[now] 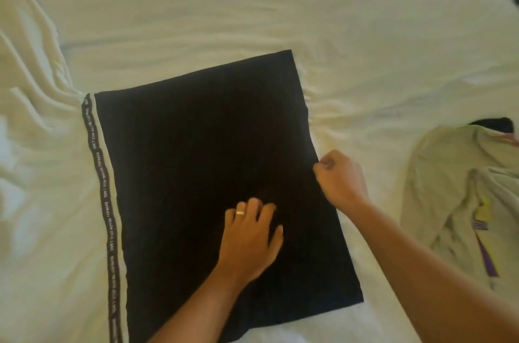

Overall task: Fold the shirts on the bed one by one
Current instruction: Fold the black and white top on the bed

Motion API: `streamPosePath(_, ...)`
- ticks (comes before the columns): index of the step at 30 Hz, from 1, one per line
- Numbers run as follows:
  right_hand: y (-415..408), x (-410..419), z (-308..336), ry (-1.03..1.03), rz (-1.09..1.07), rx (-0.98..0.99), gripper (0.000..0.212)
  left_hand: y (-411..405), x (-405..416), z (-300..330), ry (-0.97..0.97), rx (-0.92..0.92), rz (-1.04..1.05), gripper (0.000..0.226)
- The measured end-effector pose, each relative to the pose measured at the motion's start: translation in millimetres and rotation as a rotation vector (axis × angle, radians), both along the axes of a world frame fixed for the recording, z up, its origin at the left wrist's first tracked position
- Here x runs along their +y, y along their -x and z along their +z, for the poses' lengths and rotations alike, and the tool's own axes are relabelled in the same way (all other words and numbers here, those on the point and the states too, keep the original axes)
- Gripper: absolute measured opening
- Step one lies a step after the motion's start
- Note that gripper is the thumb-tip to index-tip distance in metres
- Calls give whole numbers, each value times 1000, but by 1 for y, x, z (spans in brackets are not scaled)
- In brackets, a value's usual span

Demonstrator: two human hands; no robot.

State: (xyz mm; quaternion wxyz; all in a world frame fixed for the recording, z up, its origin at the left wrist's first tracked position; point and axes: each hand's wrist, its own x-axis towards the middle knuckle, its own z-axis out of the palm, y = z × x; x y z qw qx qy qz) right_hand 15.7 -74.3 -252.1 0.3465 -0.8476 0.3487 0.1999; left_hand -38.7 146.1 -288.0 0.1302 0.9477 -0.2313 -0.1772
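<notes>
A black shirt [202, 163] lies flat on the bed as a long rectangle, with a lettered black-and-white stripe [102, 202] running down its left edge. My left hand [250, 239], a ring on one finger, presses down on the middle of the shirt with spread fingers. My right hand [341, 180] is at the shirt's right edge, fingers curled and pinching that edge.
The white bed sheet [252, 6] is wrinkled all around. A crumpled cream shirt [460, 202] with purple and yellow print lies at the right, with a dark garment [494, 123] showing behind it. Bunched white bedding [31, 62] rises at the left.
</notes>
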Motion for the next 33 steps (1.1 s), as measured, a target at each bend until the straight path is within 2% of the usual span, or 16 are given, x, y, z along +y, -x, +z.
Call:
streamPosePath(4,97,4,6,-10,-9,85,3,87,5,9,-27,125,-104,46)
streamPosePath(9,158,4,7,-83,-59,167,12,127,12,16,-36,77,-198,51)
streamPosePath(15,185,1,5,-139,23,180,16,125,-2,13,2,4,-357,18)
streamPosePath(17,195,-1,8,-123,-21,94,18,132,-11,14,46,35,-376,19)
streamPosePath(20,218,-2,12,-65,-3,66,17,148,-20,15,67,59,-404,28)
streamPosePath(23,234,0,7,5,-18,74,12,158,-22,16,69,90,-323,29)
streamPosePath(27,237,6,3,85,-55,69,13,165,-7,18,125,104,-245,41)
streamPosePath(30,241,19,6,238,-24,116,21,168,31,18,144,43,-186,44)
streamPosePath(33,244,43,12,487,127,75,40,173,92,14,135,-76,-70,41)
